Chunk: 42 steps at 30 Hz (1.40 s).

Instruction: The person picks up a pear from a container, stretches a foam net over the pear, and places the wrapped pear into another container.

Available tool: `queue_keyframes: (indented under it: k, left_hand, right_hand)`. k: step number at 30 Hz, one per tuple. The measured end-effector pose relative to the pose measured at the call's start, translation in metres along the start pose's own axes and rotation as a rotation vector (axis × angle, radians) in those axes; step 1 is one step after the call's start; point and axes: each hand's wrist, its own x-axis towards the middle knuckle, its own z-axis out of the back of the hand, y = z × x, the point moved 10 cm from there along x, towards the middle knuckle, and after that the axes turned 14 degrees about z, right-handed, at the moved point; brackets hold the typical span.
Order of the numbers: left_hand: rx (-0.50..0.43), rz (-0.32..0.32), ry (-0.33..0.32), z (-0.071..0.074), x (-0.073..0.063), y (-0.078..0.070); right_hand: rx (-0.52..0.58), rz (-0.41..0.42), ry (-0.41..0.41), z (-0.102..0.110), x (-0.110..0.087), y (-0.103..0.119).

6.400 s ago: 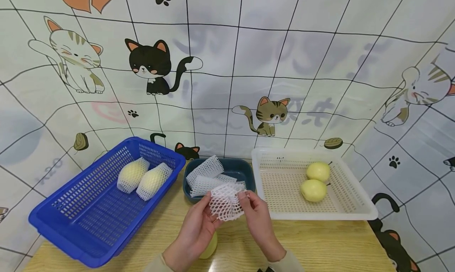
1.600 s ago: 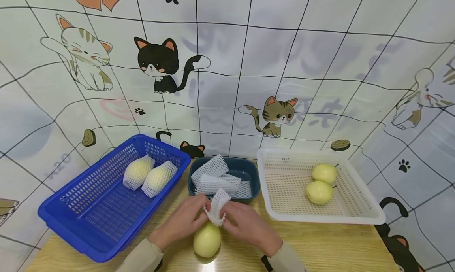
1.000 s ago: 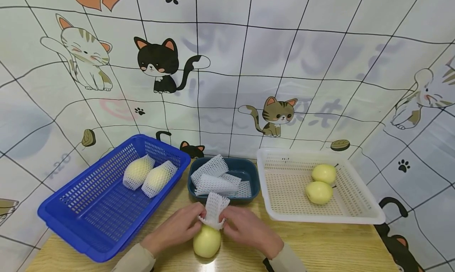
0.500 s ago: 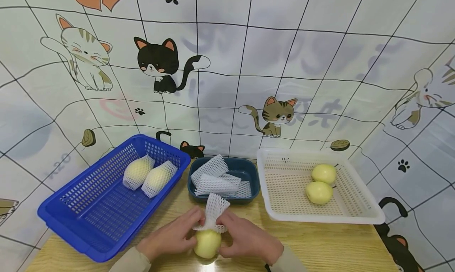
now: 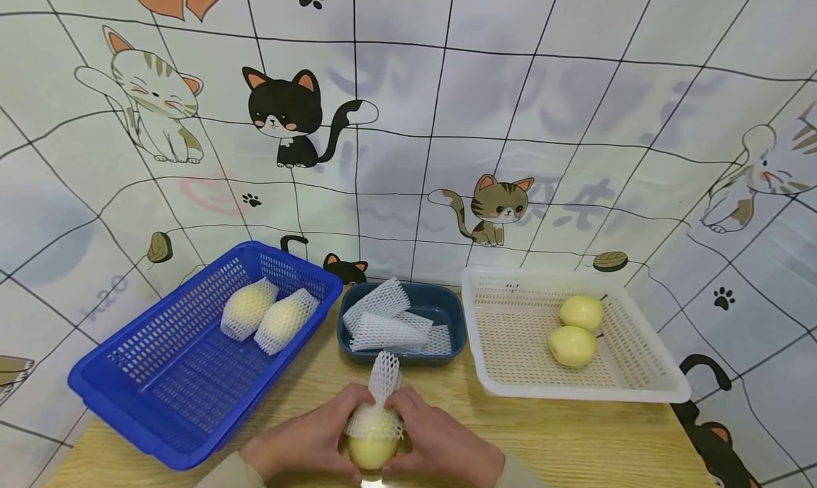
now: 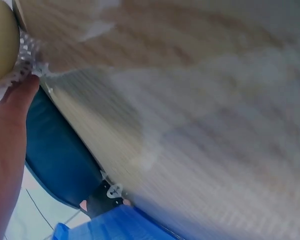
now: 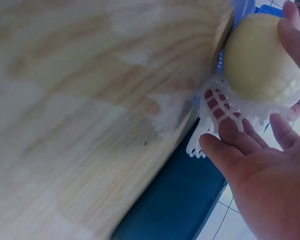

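Observation:
At the front of the table stands a pale yellow pear. A white foam net sleeve covers its upper half, with a narrow tail sticking up above. From one side my left hand grips pear and net, and my right hand does the same opposite, thumbs low and fingers high. In the right wrist view, fingers show through the net's mesh, while the pear's other end is bare. The left wrist view catches only part of the left hand beside the pear.
Behind the hands sits a dark teal bin with several foam nets. On the left, a blue basket holds two netted pears. A white basket to the right holds two bare pears. A cat-patterned sheet hangs behind.
Earlier the net was spread between my hands above the bin, then brought onto the pear's top. It has since come down over the upper half, and both hands have moved lower around the pear.

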Motion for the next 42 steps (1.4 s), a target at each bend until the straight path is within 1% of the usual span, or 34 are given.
queue_keyframes:
  k: [3, 7, 10, 13, 16, 20, 22, 26, 31, 35, 38, 42]
  left_hand:
    - [0.008, 0.029, -0.002, -0.003, 0.001, 0.001]
    - [0.014, 0.061, -0.012, -0.007, 0.002, 0.000]
    - [0.009, 0.074, -0.015, -0.009, 0.003, -0.001]
    - [0.002, 0.082, -0.009, -0.012, 0.003, -0.002]
    - [-0.017, 0.079, 0.004, -0.015, 0.003, -0.003]
    - [-0.034, 0.072, 0.016, -0.018, 0.004, -0.004]
    - [-0.028, 0.069, 0.016, -0.019, 0.005, -0.005]
    - [-0.008, 0.059, 0.007, -0.021, 0.006, -0.008]
    - [0.033, 0.044, -0.007, -0.020, 0.005, -0.011]
    - [0.062, 0.042, -0.010, -0.021, 0.003, -0.013]
    - [0.089, 0.023, -0.035, -0.020, 0.001, -0.018]
    - [0.138, -0.031, -0.106, -0.017, -0.001, -0.028]
  right_hand:
    - [0.020, -0.006, -0.016, -0.001, -0.004, 0.000]
    - [-0.009, 0.011, -0.055, -0.001, -0.009, 0.005]
    - [-0.044, -0.023, -0.073, -0.002, -0.013, 0.005]
    - [-0.052, -0.088, -0.077, -0.004, -0.017, 0.002]
    - [0.000, -0.148, -0.069, -0.007, -0.020, -0.003]
    - [0.119, -0.174, -0.053, -0.014, -0.019, -0.007]
    - [0.161, -0.169, -0.053, -0.015, -0.017, -0.007]
    - [0.192, -0.164, -0.049, -0.016, -0.018, -0.007]
    - [0.190, -0.143, -0.041, -0.012, -0.023, -0.003]
    - [0.156, -0.129, -0.062, -0.008, -0.027, 0.001]
    - [0.062, -0.084, -0.120, -0.001, -0.031, 0.006]
    - [-0.072, -0.045, -0.202, 0.010, -0.036, 0.013]
